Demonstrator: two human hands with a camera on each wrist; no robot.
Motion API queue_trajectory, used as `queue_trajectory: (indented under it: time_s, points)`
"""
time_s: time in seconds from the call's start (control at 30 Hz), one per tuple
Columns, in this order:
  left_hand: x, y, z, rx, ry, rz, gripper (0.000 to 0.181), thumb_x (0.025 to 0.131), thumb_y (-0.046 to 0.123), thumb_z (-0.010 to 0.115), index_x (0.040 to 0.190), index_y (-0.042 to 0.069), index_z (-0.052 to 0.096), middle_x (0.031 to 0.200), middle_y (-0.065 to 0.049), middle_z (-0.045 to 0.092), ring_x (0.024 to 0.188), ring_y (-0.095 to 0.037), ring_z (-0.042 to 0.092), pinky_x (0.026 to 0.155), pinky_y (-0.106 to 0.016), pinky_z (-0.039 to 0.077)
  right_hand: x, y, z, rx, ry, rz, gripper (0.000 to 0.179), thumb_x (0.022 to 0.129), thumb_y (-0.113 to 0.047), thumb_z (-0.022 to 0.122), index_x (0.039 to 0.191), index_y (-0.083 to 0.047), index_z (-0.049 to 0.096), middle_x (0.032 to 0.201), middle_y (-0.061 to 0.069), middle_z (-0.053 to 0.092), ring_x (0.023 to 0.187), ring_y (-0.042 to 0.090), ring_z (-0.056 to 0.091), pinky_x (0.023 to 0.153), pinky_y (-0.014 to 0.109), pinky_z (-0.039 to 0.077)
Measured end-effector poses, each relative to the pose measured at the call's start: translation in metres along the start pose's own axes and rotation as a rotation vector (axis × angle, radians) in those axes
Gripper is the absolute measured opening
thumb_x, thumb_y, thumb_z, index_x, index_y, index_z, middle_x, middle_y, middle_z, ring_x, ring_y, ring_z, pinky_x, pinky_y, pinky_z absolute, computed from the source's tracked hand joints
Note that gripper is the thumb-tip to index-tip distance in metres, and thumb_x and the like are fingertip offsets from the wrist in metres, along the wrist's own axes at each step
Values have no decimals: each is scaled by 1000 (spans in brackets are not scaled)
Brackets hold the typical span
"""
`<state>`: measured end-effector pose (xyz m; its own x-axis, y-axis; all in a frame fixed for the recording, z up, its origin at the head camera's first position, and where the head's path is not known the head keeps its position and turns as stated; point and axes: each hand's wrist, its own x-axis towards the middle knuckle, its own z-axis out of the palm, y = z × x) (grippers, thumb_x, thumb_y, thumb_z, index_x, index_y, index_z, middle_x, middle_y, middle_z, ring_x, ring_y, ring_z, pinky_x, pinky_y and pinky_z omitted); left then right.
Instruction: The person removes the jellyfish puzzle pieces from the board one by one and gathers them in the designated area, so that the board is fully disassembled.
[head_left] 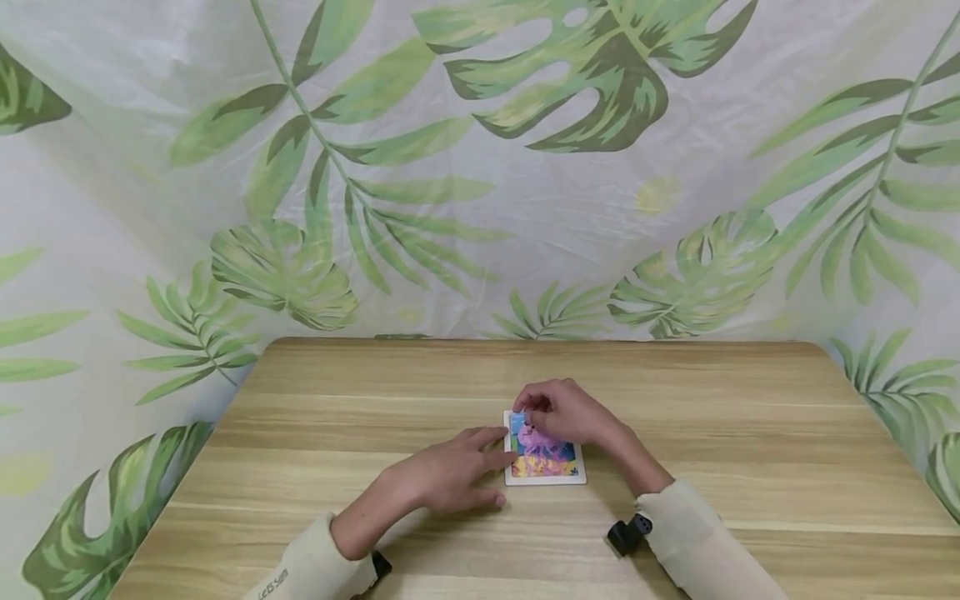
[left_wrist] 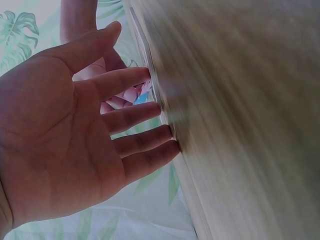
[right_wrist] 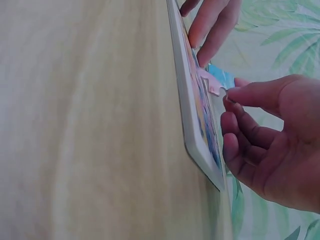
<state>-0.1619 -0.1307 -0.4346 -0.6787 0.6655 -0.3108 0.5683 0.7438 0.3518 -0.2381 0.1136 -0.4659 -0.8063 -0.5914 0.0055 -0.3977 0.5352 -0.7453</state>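
A small jigsaw puzzle (head_left: 546, 469) in a white-bordered tray lies flat on the table, its picture a pink creature over yellow and blue. My right hand (head_left: 570, 412) is over its upper part. In the right wrist view, the thumb and index finger of that hand pinch a pink and light-blue puzzle piece (right_wrist: 214, 82), which stands tilted up from the picture. My left hand (head_left: 453, 471) has its fingers spread at the tray's left edge, with the fingertips resting on the border and the table beside it. The left wrist view shows the left palm (left_wrist: 60, 125) holding nothing.
The wood-grain table (head_left: 360, 392) extends around the tray on all sides. Behind it hangs a pale cloth (head_left: 540, 217) printed with green leaves. A small black device (head_left: 628, 533) sits at the right sleeve cuff.
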Motion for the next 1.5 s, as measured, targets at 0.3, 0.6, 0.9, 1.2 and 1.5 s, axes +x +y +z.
queue_trajectory:
  time_s: [0.3, 0.6, 0.9, 1.2, 1.5]
  points:
    - [2, -4, 1, -24, -14, -31, 61, 106, 45, 67, 160, 20, 53, 176, -10, 34, 162, -33, 34, 127, -53, 41, -4, 6, -4, 106, -14, 58, 17, 101, -5, 65, 109, -10, 79, 92, 6, 73, 79, 13, 61, 70, 25, 51]
    - [2, -5, 2, -18, -3, -38, 62, 106, 46, 67, 160, 19, 53, 176, -11, 34, 161, -34, 36, 126, -54, 41, -13, 16, -15, 111, -14, 81, 15, 101, -7, 67, 109, -9, 79, 96, 5, 74, 85, 16, 61, 77, 28, 52]
    - [2, -3, 1, -20, -4, -26, 62, 105, 45, 68, 160, 19, 54, 175, -11, 36, 161, -33, 37, 125, -53, 43, -30, 28, -29, 107, -11, 104, 14, 101, -7, 68, 109, -8, 79, 98, 5, 75, 88, 17, 60, 77, 27, 51]
    - [3, -1, 2, 6, 7, -40, 64, 105, 45, 69, 160, 18, 53, 174, -12, 36, 160, -33, 38, 126, -52, 42, -46, 37, -43, 133, -6, 124, 15, 101, -7, 68, 111, -4, 78, 98, 8, 75, 86, 18, 59, 71, 24, 50]
    - [1, 2, 4, -15, -1, -48, 70, 104, 52, 67, 162, 16, 49, 177, -12, 29, 164, -35, 29, 125, -54, 42, -61, 49, -52, 121, -7, 134, 16, 101, -7, 68, 112, -4, 78, 100, 8, 75, 87, 16, 59, 73, 24, 50]
